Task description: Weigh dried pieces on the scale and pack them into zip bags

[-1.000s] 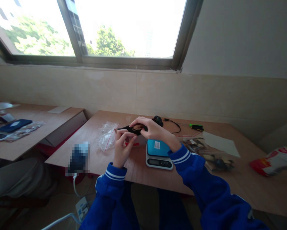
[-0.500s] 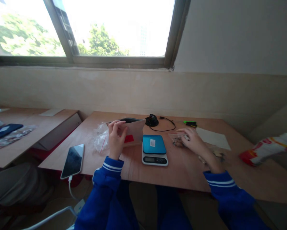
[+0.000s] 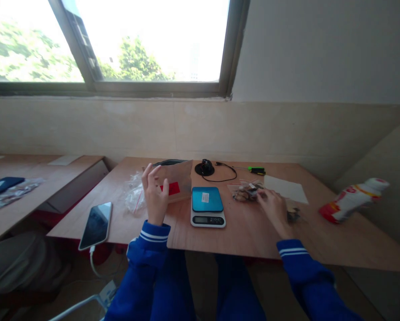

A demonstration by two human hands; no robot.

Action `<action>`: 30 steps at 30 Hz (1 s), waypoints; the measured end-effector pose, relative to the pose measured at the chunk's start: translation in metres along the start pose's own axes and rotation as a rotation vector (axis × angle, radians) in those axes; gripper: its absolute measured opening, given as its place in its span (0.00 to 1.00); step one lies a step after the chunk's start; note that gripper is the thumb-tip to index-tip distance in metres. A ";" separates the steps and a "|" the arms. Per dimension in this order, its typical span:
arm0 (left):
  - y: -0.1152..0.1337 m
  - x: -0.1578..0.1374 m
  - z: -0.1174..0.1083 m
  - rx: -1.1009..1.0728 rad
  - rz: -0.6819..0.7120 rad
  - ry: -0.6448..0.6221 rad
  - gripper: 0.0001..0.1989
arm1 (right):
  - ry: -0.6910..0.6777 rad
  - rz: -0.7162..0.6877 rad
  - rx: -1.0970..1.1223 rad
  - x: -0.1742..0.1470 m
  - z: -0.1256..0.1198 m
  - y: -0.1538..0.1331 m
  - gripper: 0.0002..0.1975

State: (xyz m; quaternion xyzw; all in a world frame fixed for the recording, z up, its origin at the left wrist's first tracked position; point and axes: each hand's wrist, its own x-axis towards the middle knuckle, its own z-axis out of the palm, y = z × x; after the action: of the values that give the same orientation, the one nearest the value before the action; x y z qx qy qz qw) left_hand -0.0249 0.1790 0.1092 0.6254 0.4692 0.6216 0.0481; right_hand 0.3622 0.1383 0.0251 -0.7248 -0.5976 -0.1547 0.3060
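The brown paper bag (image 3: pixel 176 180) with a red label stands upright near the far left part of the table (image 3: pixel 246 232), and the left hand (image 3: pixel 155 198) holds its near side, fingers curled around the edge. The right hand (image 3: pixel 273 207) lies on the table to the right, its fingertips touching a small clear packet (image 3: pixel 248 191) with dark pieces inside (I cannot tell if the fingers pinch it or only rest on it). Between both hands sits a blue kitchen scale (image 3: pixel 207 206), close to the near edge. Behind the bag lie crumpled plastic bags (image 3: pixel 134 194). A phone (image 3: pixel 96 225) rests at the near left corner; a white sheet (image 3: pixel 285 189) lies toward the far right
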 end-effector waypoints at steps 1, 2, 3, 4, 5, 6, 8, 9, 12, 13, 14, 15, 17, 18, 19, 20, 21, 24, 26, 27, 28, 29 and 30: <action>0.005 -0.006 -0.003 -0.019 -0.025 0.007 0.20 | 0.022 0.028 0.033 0.002 -0.002 0.001 0.11; 0.010 -0.012 -0.005 -0.046 -0.053 0.006 0.19 | 0.058 0.063 0.076 0.005 -0.006 0.000 0.12; 0.015 -0.020 -0.006 -0.079 -0.083 -0.007 0.19 | 0.104 0.102 0.131 0.007 -0.010 -0.003 0.13; 0.021 -0.027 -0.006 -0.117 -0.108 -0.033 0.18 | 0.157 0.139 0.196 0.010 -0.017 -0.008 0.13; 0.027 -0.035 -0.006 -0.157 -0.138 -0.066 0.18 | 0.211 0.170 0.272 0.011 -0.024 -0.017 0.14; 0.032 -0.044 -0.003 -0.194 -0.161 -0.096 0.17 | 0.262 0.196 0.349 0.012 -0.033 -0.028 0.14; 0.042 -0.060 0.004 -0.258 -0.204 -0.169 0.16 | 0.336 0.208 0.552 0.008 -0.054 -0.060 0.13; 0.047 -0.069 0.010 -0.287 -0.221 -0.206 0.16 | 0.363 0.217 0.651 0.003 -0.064 -0.078 0.13; 0.057 -0.091 0.025 -0.402 -0.303 -0.339 0.21 | 0.390 0.340 0.909 -0.022 -0.083 -0.130 0.13; 0.060 -0.097 0.029 -0.462 -0.358 -0.398 0.23 | 0.345 0.400 0.983 -0.032 -0.084 -0.144 0.14; 0.062 -0.103 0.031 -0.532 -0.417 -0.462 0.23 | 0.279 0.466 1.055 -0.043 -0.082 -0.155 0.14; 0.063 -0.107 0.031 -0.600 -0.475 -0.528 0.22 | 0.247 0.529 1.123 -0.052 -0.079 -0.163 0.15; 0.064 -0.115 0.028 -0.695 -0.578 -0.641 0.18 | 0.201 0.661 1.246 -0.068 -0.069 -0.173 0.17; 0.065 -0.117 0.025 -0.714 -0.618 -0.682 0.18 | 0.188 0.725 1.298 -0.074 -0.063 -0.175 0.18; 0.064 -0.119 0.021 -0.717 -0.653 -0.711 0.20 | 0.172 0.783 1.340 -0.078 -0.058 -0.176 0.19; 0.064 -0.120 0.017 -0.712 -0.680 -0.738 0.22 | 0.158 0.830 1.371 -0.081 -0.054 -0.176 0.20; 0.064 -0.121 0.013 -0.705 -0.693 -0.767 0.24 | 0.153 0.863 1.389 -0.082 -0.051 -0.176 0.21; 0.063 -0.122 0.004 -0.668 -0.640 -0.853 0.21 | 0.159 0.889 1.396 -0.083 -0.046 -0.175 0.21; 0.064 -0.122 0.002 -0.651 -0.609 -0.908 0.18 | 0.134 0.877 1.381 -0.083 -0.044 -0.174 0.20; 0.065 -0.123 0.001 -0.656 -0.616 -0.929 0.17 | 0.115 0.857 1.364 -0.083 -0.042 -0.174 0.19; 0.066 -0.123 0.002 -0.671 -0.634 -0.934 0.17 | 0.110 0.821 1.333 -0.084 -0.040 -0.175 0.18; 0.068 -0.123 0.002 -0.691 -0.656 -0.916 0.17 | 0.124 0.769 1.283 -0.085 -0.039 -0.176 0.18; 0.070 -0.123 0.003 -0.708 -0.675 -0.873 0.18 | 0.149 0.704 1.220 -0.087 -0.038 -0.177 0.19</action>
State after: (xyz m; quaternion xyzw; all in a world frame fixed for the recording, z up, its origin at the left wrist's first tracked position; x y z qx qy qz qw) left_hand 0.0405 0.0619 0.0634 0.5852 0.3441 0.3783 0.6293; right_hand 0.1766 0.0650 0.0487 -0.5617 -0.2856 0.2666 0.7293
